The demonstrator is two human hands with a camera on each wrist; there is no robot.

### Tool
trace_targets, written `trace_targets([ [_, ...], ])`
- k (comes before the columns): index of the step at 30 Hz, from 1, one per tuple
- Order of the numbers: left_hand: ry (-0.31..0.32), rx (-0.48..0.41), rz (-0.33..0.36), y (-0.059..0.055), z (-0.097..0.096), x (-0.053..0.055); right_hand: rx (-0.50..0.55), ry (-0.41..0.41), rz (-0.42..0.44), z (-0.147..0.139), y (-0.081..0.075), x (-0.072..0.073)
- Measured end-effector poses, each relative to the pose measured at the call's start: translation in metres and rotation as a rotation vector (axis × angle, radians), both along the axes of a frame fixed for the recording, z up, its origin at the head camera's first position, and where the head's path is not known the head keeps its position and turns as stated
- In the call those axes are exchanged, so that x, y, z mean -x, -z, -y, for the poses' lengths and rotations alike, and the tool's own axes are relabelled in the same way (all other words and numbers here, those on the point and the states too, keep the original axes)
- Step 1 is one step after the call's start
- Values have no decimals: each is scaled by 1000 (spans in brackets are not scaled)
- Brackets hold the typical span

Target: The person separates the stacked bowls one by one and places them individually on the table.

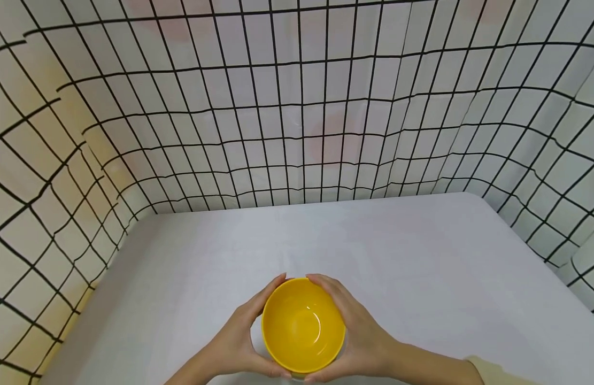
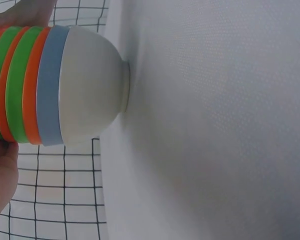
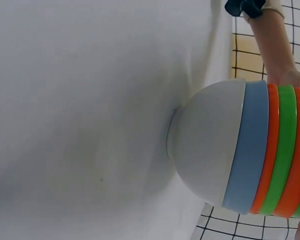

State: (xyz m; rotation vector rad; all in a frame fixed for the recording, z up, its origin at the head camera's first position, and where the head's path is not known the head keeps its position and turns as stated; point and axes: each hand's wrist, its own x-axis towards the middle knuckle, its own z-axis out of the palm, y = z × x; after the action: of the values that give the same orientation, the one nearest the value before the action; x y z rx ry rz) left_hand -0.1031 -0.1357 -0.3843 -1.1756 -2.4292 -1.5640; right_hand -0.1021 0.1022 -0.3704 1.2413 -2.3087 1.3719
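Observation:
Between both hands is a stack of nested bowls [image 2: 90, 85], upright with its foot at the white tabletop. From above, only the glossy yellow inside of the top bowl [image 1: 303, 326] shows. The lowest bowl [image 3: 207, 140] is white with a light blue rim band, and orange and green rims alternate above it. My left hand [image 1: 236, 342] grips the stack's left side, thumb at the near edge and fingers round the far edge. On the opposite side my right hand [image 1: 364, 337] holds it the same way. Both grip high, around the upper rims.
A white-covered table [image 1: 181, 267] spreads out beyond and to both sides of the bowls. Black wire grid panels [image 1: 301, 107] with white sheeting behind them enclose its back and sides. A dark wrist device [image 3: 245, 7] sits on the left arm.

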Motion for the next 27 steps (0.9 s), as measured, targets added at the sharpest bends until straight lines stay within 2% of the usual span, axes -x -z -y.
trace_targets([
  [4, 10, -15, -7, 0, -1, 1, -4, -16, -53, -3, -4, 1],
  [9, 24, -31, -22, -3, -3, 1, 7, -30, -41, -7, -11, 3],
  [14, 42, -59, -30, -17, -8, -3, 29, -58, -19, -11, -19, 7],
  [19, 46, -67, -1, -29, -9, -8, 44, -59, 60, -13, -29, 13],
  [23, 42, -62, 4, -30, -9, -9, 20, -16, 101, -17, -39, 20],
  [27, 43, -63, 5, -24, -8, -7, -16, 30, 112, -21, -46, 25],
])
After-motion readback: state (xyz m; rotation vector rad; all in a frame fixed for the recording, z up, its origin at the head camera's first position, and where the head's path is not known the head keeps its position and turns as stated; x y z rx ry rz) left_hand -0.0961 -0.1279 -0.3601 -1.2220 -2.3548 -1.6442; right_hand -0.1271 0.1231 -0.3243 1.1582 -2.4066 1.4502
